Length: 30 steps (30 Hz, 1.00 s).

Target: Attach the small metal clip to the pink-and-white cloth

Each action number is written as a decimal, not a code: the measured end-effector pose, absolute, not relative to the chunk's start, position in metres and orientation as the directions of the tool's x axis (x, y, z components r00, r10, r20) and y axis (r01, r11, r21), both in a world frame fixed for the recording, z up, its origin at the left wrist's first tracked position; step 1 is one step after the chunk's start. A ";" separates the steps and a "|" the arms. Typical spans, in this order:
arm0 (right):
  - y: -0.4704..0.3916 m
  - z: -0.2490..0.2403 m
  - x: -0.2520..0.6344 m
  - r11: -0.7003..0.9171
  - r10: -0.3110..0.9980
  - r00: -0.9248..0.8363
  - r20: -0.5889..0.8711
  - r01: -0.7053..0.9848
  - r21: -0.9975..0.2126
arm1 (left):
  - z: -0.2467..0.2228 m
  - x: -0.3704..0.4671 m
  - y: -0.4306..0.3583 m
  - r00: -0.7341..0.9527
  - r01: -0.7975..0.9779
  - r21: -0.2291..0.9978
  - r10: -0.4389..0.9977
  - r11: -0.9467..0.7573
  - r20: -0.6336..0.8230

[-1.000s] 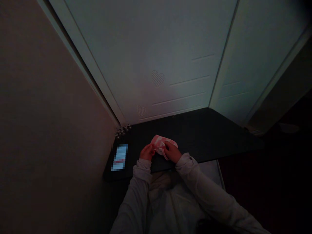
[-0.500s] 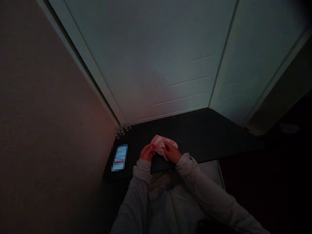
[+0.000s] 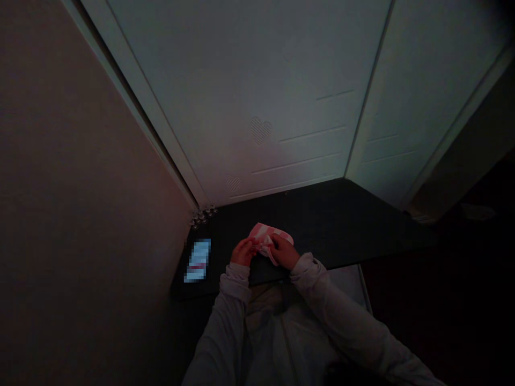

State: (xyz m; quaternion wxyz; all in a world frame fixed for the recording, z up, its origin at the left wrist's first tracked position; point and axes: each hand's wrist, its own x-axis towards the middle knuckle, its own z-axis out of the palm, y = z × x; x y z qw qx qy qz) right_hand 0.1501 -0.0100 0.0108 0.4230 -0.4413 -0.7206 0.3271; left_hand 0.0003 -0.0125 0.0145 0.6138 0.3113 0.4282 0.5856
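A pink and white checked item, apparently of cloth, (image 3: 261, 230) lies at the near part of the dark table, between my hands. My left hand (image 3: 242, 252) is at its left side, with the fingers closed on its edge. From the right, my right hand (image 3: 285, 252) pinches a whitish part at the item's middle and covers some of its near right side. The fingertips of both hands are close together. Dim light hides the finer detail of what the fingers hold.
A lit, blurred-out phone-like screen (image 3: 197, 261) lies on the dark table (image 3: 341, 225) at the left. Several small shiny objects (image 3: 201, 215) stand in its back left corner. White panels with heart patterns (image 3: 261, 130) rise behind, and a wall (image 3: 100, 187) is at the left.
The scene has become a little dimmer. Both hands and the checked item are in nearly the same place, with only slight finger movement at the whitish part.
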 end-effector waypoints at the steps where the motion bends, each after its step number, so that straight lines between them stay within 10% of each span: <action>1: -0.010 0.011 0.150 0.398 0.912 -0.253 0.323 0.356 -0.845 | 0.014 0.000 -0.012 -0.054 -0.452 0.884 0.985 0.120 -0.161; 30: -0.013 0.016 0.149 0.408 0.908 -0.245 0.339 0.335 -0.849 | 0.014 0.001 -0.013 -0.039 -0.443 0.892 0.992 0.091 -0.121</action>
